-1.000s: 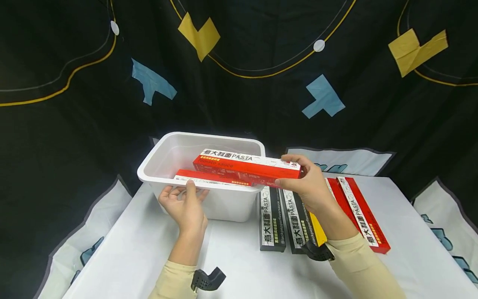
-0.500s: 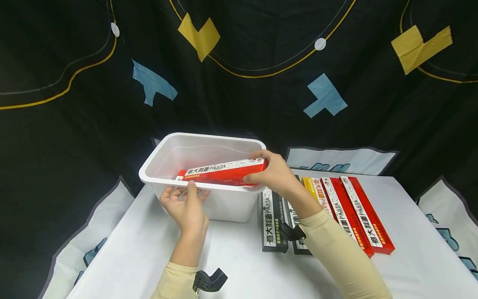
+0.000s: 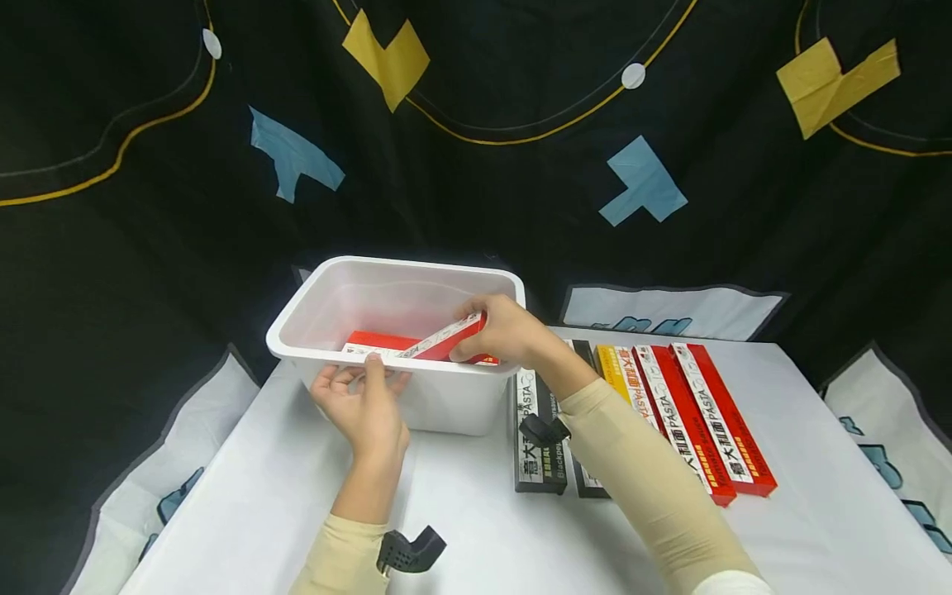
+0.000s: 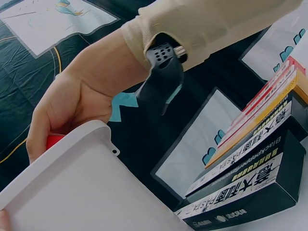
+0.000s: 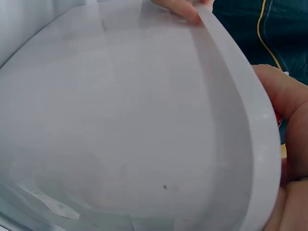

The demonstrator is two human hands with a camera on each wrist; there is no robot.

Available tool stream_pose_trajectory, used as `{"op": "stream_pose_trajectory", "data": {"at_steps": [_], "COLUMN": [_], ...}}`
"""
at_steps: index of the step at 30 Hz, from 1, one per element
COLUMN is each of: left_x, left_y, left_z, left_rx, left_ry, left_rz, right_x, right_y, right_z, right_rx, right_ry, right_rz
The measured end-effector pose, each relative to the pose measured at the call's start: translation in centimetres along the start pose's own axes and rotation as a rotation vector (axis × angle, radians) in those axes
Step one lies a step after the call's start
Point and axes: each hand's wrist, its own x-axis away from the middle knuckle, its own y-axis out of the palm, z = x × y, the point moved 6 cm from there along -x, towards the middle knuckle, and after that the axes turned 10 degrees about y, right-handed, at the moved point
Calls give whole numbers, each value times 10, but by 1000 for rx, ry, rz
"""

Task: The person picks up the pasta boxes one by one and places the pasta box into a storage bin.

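A white plastic bin [image 3: 454,405] stands at the back of the table, its near wall filling most of the right wrist view. My left hand [image 3: 364,417] holds the bin's near rim, thumb over the edge and fingers beneath it. Reaching over the right side, my right hand [image 3: 509,330] grips one end of a red pasta box [image 3: 445,337] inside the bin. That box slants, its far end low behind the near rim. Another red pasta box [image 3: 379,340] lies in the bin along the near wall, partly covered by the held one.
Right of the bin, pasta boxes lie side by side: a black box [image 3: 531,471], another black box partly under the right forearm, a yellow box [image 3: 613,372], and two red boxes, including the outermost red box [image 3: 732,430]. A dark curtain [image 3: 476,207] hangs behind the white table [image 3: 833,496].
My right hand has brought the red pasta box leftward and down from above the bin's right rim into the bin. The left hand keeps its hold on the rim.
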Motion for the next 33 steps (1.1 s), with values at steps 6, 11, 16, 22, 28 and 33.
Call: {"op": "stream_pose_trajectory", "data": {"at_steps": [6, 11, 16, 22, 28, 33], "left_x": [-6, -9, -2, 3, 2, -1], "left_y": [3, 6, 4, -1, 0, 0], "left_z": [2, 2, -1, -5, -6, -5], "left_rx": [-8, 4, 16, 18, 30, 32], "left_ry": [-10, -26, -30, -34, -19, -9], "left_rz": [7, 28, 49, 44, 38, 48], "right_x": [-11, -15, -12, 2, 29, 56], "right_y": [4, 10, 17, 18, -3, -22], "right_z": [-7, -14, -15, -12, 0, 37], "right_rx": [8, 71, 244, 283, -127, -567], "right_ry": [-15, -47, -99, -175, -352, -410], "right_rz": [-48, -29, 34, 180, 402, 363]}}
